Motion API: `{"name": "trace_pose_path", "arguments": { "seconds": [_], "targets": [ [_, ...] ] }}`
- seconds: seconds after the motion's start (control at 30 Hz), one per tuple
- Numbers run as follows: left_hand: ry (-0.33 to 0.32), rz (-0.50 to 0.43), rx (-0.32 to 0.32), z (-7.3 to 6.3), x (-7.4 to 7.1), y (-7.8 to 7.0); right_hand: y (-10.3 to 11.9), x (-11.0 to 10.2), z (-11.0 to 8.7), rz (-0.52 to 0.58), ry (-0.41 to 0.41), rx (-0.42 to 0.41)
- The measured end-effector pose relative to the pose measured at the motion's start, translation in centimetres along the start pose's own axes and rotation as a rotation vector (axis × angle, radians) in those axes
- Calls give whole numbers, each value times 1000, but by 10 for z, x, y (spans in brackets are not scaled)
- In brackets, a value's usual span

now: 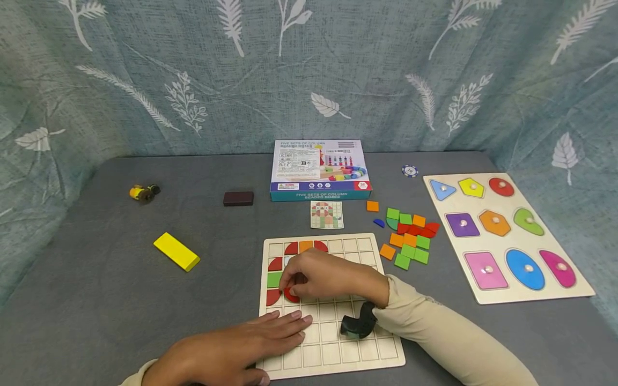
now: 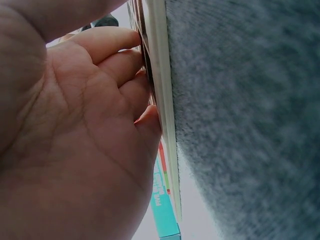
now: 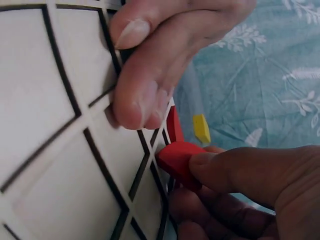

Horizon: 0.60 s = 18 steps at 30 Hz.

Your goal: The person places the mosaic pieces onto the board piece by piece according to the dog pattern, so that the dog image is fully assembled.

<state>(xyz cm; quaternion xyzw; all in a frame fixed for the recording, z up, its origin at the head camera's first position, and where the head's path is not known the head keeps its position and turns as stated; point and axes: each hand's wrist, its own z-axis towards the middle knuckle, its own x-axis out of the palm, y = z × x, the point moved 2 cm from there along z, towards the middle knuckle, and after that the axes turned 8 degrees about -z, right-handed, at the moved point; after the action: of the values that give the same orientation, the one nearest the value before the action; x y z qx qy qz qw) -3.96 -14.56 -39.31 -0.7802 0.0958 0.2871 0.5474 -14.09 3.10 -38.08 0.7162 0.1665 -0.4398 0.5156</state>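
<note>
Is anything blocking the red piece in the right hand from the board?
Nothing visible does: the right hand pinches the red piece right at the board, and the left hand rests on its near-left part, not between them.

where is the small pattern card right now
In the head view, the pattern card lies slightly right of centre, between the teal-edged box and the gridded board, left of the loose coloured tiles.

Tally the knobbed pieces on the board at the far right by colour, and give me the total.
Blue triangle and blue oval: 2
Yellow pentagon: 1
Red circle: 1
Purple square: 1
Orange hexagon: 1
Green piece: 1
Light pink piece: 1
Magenta teardrop: 1
Total: 9
</note>
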Motion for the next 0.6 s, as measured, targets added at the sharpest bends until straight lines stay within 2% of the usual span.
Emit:
{"name": "trace_pose_path", "arguments": {
  "seconds": [0.3,0.6],
  "targets": [
    [-8,-7,-11,0,1,0,-2,4,-1,-123,-14,-42],
    [-20,-15,-17,-1,0,-1,-6,0,-5,-104,-31,-5]
  ]
}}
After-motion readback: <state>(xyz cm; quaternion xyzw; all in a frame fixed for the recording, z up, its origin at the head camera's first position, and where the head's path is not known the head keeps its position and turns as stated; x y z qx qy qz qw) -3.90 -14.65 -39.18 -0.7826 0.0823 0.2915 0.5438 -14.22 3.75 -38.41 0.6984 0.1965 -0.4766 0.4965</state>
